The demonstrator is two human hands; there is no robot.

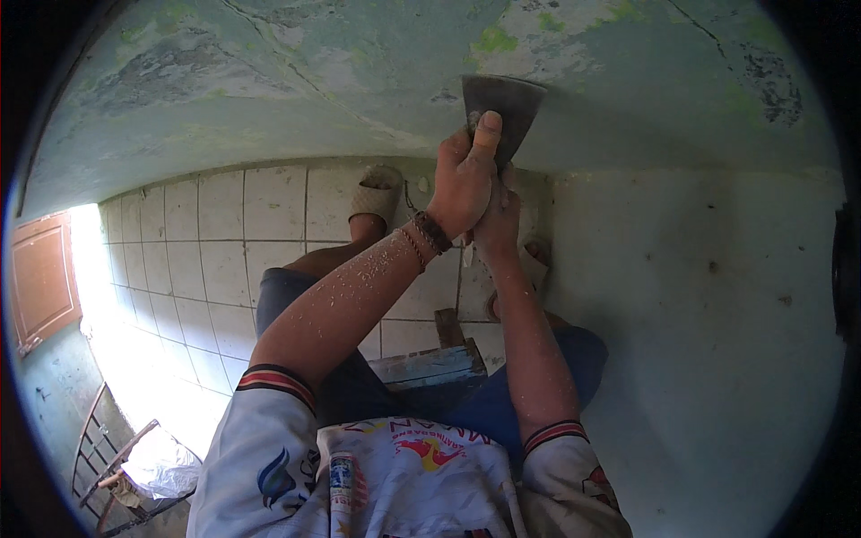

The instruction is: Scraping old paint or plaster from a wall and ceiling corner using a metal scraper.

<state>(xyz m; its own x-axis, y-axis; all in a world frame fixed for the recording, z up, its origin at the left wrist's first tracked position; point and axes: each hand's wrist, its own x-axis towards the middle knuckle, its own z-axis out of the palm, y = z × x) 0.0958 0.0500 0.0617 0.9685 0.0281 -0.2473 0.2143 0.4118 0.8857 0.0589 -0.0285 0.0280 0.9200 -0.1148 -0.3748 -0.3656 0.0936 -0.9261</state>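
Observation:
Both my hands are together on a wide metal scraper [510,107], its blade edge up against the pale green wall [377,81]. My left hand [464,178], with a bracelet and cords at the wrist, has its thumb along the blade. Below and right of it, my right hand [501,222] is wrapped around the handle, which the fingers mostly hide. Peeled patches with bright green paint and grey plaster mark the wall above the blade, and cracks run to either side. Pale flakes cling to my left forearm.
I sit on a low wooden stool [430,366] on a white tiled floor [272,202]. Another wall [672,269] stands close on the right. At the lower left are a metal rack [101,464] with a white plastic bag [161,467], and a brown wooden door [46,282] beside bright light.

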